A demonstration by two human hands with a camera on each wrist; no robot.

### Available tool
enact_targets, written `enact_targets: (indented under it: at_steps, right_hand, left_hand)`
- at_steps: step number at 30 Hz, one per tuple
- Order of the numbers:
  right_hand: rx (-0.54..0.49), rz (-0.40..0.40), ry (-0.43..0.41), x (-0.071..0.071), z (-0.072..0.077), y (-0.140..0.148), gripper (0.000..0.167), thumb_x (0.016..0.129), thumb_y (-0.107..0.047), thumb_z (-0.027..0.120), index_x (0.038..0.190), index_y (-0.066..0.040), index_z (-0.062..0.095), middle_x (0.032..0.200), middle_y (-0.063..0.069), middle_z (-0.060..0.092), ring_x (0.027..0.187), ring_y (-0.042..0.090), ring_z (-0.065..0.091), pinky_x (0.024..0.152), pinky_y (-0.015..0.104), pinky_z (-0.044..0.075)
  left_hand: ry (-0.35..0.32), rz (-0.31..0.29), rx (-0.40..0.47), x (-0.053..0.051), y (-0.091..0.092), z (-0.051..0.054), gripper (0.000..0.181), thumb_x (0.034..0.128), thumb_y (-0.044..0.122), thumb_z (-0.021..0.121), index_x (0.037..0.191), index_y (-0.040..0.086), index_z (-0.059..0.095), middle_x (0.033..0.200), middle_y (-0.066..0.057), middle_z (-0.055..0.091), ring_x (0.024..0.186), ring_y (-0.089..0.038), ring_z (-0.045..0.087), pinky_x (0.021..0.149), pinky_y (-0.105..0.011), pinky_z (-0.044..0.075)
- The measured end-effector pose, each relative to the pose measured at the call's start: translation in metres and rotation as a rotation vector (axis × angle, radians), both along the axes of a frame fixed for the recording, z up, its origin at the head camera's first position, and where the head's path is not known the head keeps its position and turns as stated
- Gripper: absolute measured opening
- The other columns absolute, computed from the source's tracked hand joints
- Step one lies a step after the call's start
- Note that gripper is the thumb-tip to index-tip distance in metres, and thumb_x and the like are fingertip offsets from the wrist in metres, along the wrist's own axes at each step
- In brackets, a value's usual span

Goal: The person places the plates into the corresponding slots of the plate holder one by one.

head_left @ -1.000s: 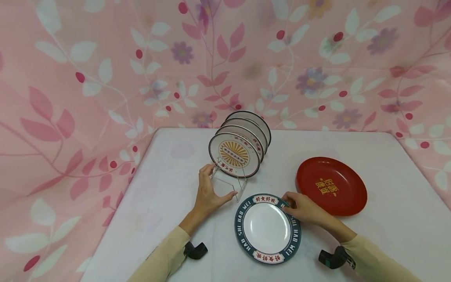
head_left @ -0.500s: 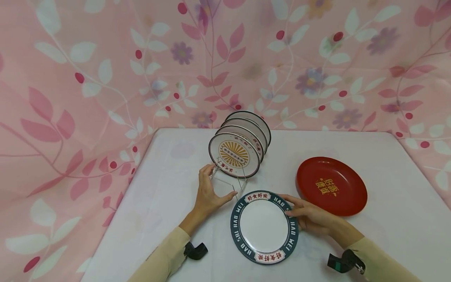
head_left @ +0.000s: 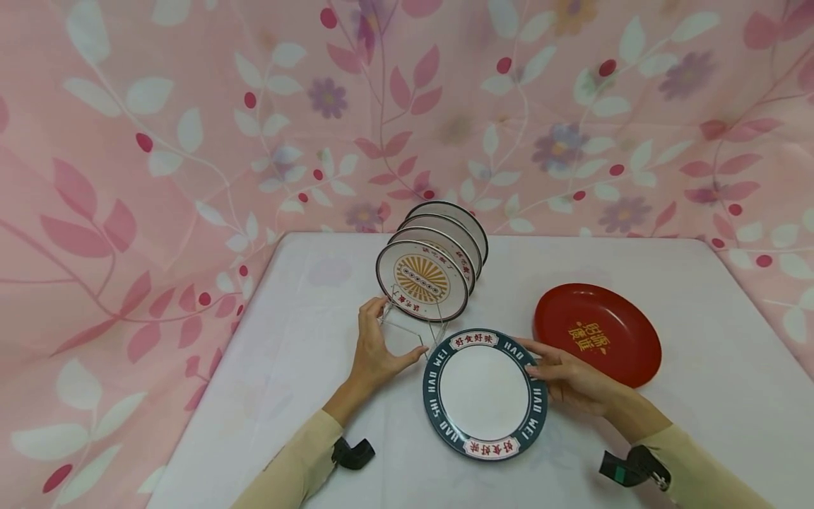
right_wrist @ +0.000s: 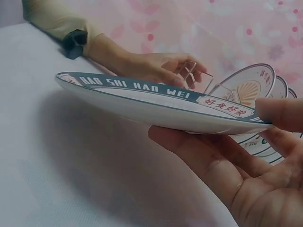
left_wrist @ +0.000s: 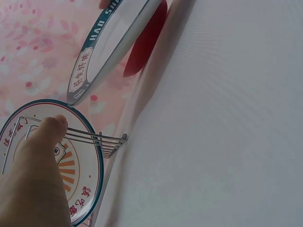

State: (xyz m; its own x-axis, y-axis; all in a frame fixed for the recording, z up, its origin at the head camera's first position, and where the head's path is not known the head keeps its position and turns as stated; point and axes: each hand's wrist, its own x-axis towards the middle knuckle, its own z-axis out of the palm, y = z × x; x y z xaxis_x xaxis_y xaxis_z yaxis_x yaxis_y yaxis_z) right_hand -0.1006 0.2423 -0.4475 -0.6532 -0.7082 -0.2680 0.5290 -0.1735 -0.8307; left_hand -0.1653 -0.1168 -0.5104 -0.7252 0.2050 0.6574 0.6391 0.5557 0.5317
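Observation:
A white plate with a dark teal lettered rim (head_left: 485, 394) is held by my right hand (head_left: 581, 382), thumb on top of the right rim and fingers beneath. The right wrist view shows this plate (right_wrist: 156, 101) raised off the table. My left hand (head_left: 375, 350) grips the front end of a wire rack (head_left: 407, 327), thumb and fingers spread across its sides. Several white plates with dark rims stand on edge in the rack, the front one (head_left: 422, 281) bearing a yellow sunburst. In the left wrist view the thumb (left_wrist: 49, 130) rests against the rack's wire.
A red oval plate (head_left: 598, 332) with gold characters lies on the white-covered table (head_left: 305, 304), right of the rack and just behind my right hand. A pink floral cloth (head_left: 222, 127) hangs behind the table.
My right hand has shifted its hold from the plate's upper right rim to its right side, with fingers underneath, and lifted it. My left hand has stayed on the rack.

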Motion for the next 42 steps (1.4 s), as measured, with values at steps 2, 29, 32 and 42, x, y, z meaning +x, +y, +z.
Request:
enact_targets:
  at_steps: [2,29,32,42]
  right_hand:
    - [0.008,0.004,0.012,0.000,0.002,0.000,0.055,0.104,-0.006,0.039,0.155,-0.025,0.028,0.141,0.005,0.054,0.118,0.025,0.061,0.096,0.039,0.051]
    - [0.071,-0.024,0.131,-0.007,0.024,0.013,0.052,0.105,-0.008,0.036,0.149,-0.036,0.039,0.137,-0.007,0.053,0.114,0.015,0.057,0.094,0.031,0.053]
    - [0.102,-0.024,0.254,-0.019,0.043,0.026,0.054,0.105,-0.005,0.034,0.150,-0.033,0.037,0.134,-0.008,0.055,0.108,0.014,0.061,0.089,0.032,0.056]
    - [-0.137,-0.076,0.543,-0.108,0.153,0.069,0.055,0.102,0.009,0.022,0.154,-0.010,0.030,0.123,0.013,0.061,0.095,0.027,0.070,0.082,0.034,0.058]
  left_hand:
    - [0.000,0.000,0.003,0.000,0.000,0.000,0.110,0.0637,0.049,0.087,0.140,-0.008,0.031,0.139,-0.025,0.037,0.132,-0.028,0.036,0.108,-0.040,0.040]
    - [0.004,0.015,0.003,-0.003,-0.004,0.001,0.111,0.0627,0.048,0.088,0.140,-0.008,0.032,0.138,-0.025,0.037,0.131,-0.028,0.036,0.107,-0.042,0.041]
    - [0.021,0.013,0.009,-0.005,-0.004,0.001,0.111,0.0636,0.050,0.087,0.140,-0.008,0.032,0.138,-0.025,0.038,0.131,-0.028,0.037,0.106,-0.042,0.042]
    - [0.042,0.002,0.015,-0.008,-0.005,0.002,0.109,0.0687,0.059,0.080,0.140,-0.008,0.032,0.138,-0.026,0.038,0.132,-0.028,0.036,0.106,-0.042,0.041]
